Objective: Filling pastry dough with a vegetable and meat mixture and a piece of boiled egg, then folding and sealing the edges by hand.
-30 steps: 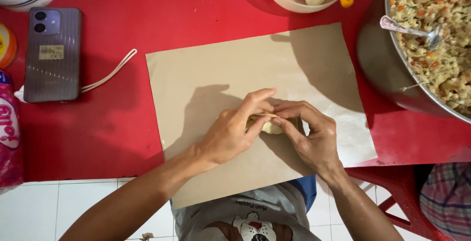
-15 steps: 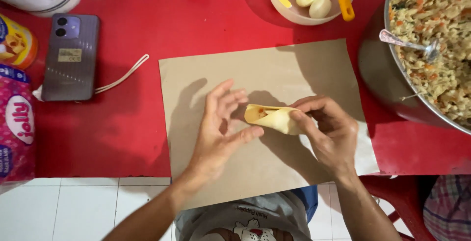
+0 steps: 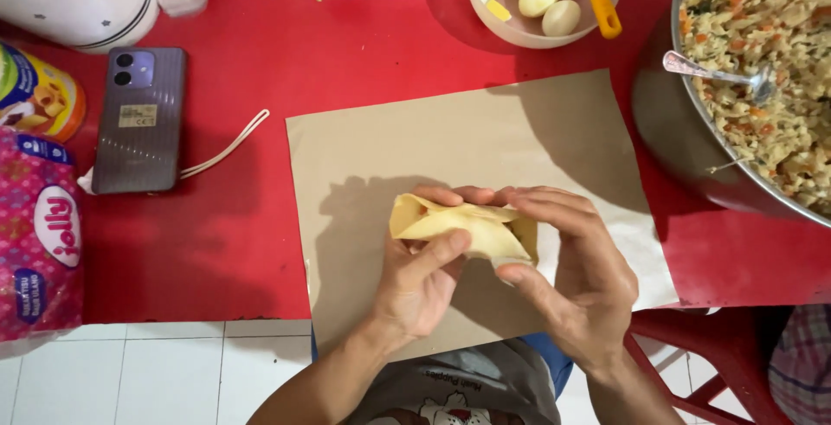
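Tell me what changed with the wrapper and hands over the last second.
The left hand let go, then gripped the folded wrapper again from below; the right hand kept hold. The wrapper went from hidden between fingers to lifted and showing. Brown paper, phone, egg bowl unchanged.

Bare forearms, no sleeves; grey printed tee (image 3: pixel 467 386) w/ cartoon dog, blue bottoms.

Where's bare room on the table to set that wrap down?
Bare brown paper above both hands holding the wrap; bare red table between phone and paper. Crowded: the far edge with egg bowl, the right side with the big pan.
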